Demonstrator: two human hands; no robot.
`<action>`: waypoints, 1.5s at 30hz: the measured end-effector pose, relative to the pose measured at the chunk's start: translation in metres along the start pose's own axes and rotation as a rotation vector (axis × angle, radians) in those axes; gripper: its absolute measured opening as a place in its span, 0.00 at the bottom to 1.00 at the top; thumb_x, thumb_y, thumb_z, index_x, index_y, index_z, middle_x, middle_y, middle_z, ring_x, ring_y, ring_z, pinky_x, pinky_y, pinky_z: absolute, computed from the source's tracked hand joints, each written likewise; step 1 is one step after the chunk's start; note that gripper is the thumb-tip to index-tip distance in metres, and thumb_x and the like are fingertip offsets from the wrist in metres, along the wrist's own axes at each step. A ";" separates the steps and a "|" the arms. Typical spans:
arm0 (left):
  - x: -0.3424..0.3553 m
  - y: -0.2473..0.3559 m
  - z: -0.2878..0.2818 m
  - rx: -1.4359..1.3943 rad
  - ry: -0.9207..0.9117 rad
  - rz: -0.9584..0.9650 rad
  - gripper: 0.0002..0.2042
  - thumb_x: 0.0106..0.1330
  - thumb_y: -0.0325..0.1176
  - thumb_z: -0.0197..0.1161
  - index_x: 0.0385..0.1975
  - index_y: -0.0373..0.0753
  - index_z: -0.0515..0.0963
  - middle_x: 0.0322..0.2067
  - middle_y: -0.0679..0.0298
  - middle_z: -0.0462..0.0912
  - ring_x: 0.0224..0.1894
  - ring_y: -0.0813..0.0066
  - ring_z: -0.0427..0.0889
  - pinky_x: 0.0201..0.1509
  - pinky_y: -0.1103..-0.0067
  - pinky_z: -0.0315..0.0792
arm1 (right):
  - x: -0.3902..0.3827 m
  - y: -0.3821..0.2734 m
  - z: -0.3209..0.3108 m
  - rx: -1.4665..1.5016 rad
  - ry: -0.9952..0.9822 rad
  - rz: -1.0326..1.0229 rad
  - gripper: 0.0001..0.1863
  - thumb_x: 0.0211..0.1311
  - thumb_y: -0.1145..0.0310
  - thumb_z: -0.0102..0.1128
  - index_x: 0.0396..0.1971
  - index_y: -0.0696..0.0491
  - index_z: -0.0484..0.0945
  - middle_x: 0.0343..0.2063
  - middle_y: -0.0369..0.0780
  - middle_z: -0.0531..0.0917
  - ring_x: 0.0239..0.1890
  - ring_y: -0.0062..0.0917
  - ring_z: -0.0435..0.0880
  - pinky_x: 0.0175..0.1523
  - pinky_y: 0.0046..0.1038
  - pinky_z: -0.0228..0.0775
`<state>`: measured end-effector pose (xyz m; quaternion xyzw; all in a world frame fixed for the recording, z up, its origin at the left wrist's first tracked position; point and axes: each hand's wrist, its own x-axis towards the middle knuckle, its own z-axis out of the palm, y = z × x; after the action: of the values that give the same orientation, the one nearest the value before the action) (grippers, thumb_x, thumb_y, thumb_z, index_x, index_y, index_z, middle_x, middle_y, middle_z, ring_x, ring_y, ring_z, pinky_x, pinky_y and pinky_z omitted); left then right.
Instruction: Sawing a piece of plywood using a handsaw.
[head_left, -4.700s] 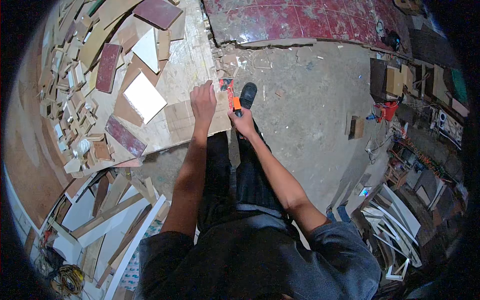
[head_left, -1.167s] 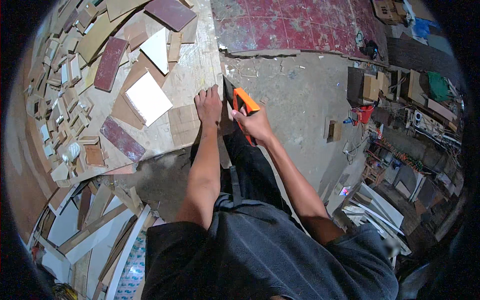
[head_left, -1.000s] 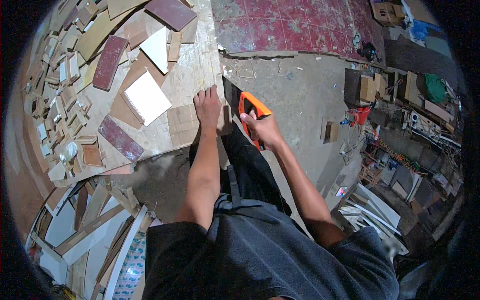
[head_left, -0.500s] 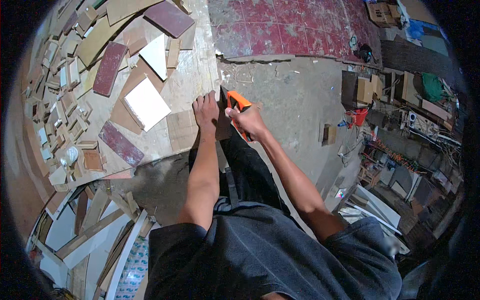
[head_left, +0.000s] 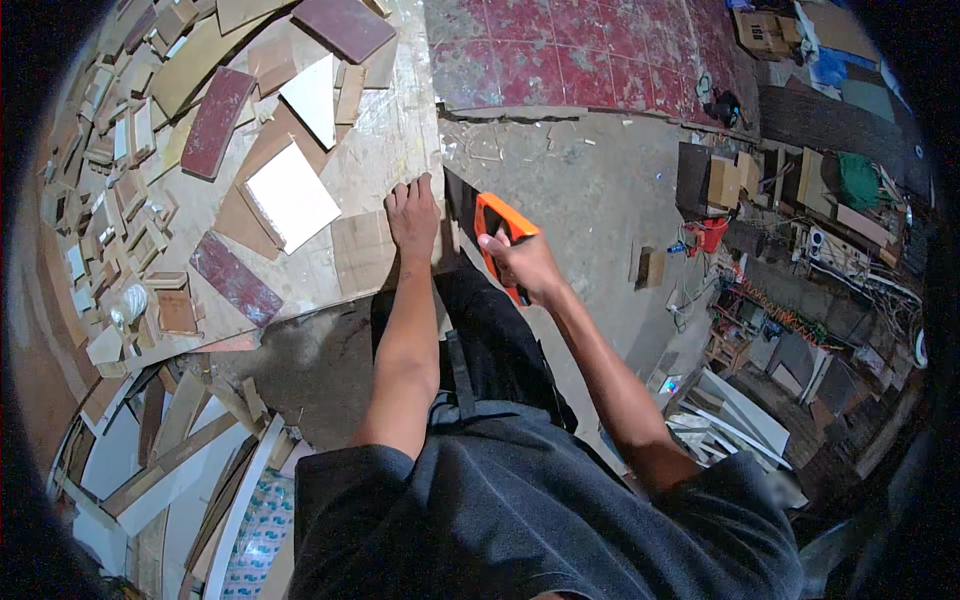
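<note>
My right hand (head_left: 530, 268) is closed round the orange handle of a handsaw (head_left: 508, 214). The saw's dark blade points up and left toward the workbench (head_left: 330, 275), alongside its right edge. At that edge my left hand (head_left: 412, 218) presses down with bent fingers on a brown wooden board (head_left: 448, 238), which sticks out slightly past the bench. Much of the board is hidden under the hand and forearm. A white board (head_left: 295, 198) and a dark red board (head_left: 237, 278) lie on the bench left of my left hand.
Several wood offcuts (head_left: 130, 190) crowd the bench's left side. Long boards and strips (head_left: 180, 470) are stacked at the lower left. A small wooden block (head_left: 650, 268) lies on the concrete floor to the right, with a red container (head_left: 712, 235) and clutter beyond.
My right hand has drawn the saw back to the right and slightly toward me, so more of the blade shows. My left hand stays in place at the bench edge.
</note>
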<state>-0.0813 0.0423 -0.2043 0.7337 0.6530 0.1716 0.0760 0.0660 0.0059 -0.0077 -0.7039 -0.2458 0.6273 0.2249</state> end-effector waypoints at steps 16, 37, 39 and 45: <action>-0.001 -0.005 -0.003 -0.011 -0.083 -0.023 0.14 0.60 0.29 0.62 0.47 0.45 0.78 0.33 0.67 0.79 0.39 0.65 0.76 0.44 0.68 0.67 | -0.027 0.002 0.001 0.092 0.017 0.068 0.19 0.67 0.68 0.66 0.24 0.46 0.62 0.14 0.26 0.63 0.13 0.12 0.57 0.18 0.21 0.48; -0.003 -0.002 0.002 0.010 0.000 -0.005 0.13 0.59 0.30 0.62 0.44 0.45 0.78 0.31 0.67 0.78 0.37 0.66 0.75 0.42 0.69 0.66 | -0.024 0.004 -0.004 0.156 0.021 0.152 0.20 0.67 0.66 0.66 0.23 0.46 0.61 0.13 0.27 0.62 0.13 0.12 0.57 0.19 0.22 0.49; 0.003 -0.002 0.003 0.021 -0.005 -0.016 0.12 0.61 0.29 0.62 0.45 0.46 0.79 0.31 0.67 0.78 0.37 0.66 0.75 0.42 0.70 0.66 | -0.038 0.007 -0.016 0.212 0.024 0.180 0.19 0.66 0.67 0.67 0.23 0.46 0.62 0.14 0.27 0.64 0.13 0.13 0.59 0.18 0.23 0.50; -0.003 -0.001 0.000 0.004 -0.006 -0.006 0.11 0.62 0.29 0.61 0.44 0.45 0.79 0.30 0.66 0.78 0.36 0.67 0.76 0.41 0.70 0.66 | -0.019 0.004 -0.015 0.186 -0.068 0.198 0.18 0.65 0.65 0.67 0.24 0.46 0.63 0.14 0.28 0.64 0.12 0.14 0.61 0.17 0.24 0.52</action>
<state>-0.0826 0.0393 -0.2056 0.7323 0.6555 0.1679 0.0769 0.0793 -0.0094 0.0064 -0.6791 -0.1233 0.6900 0.2180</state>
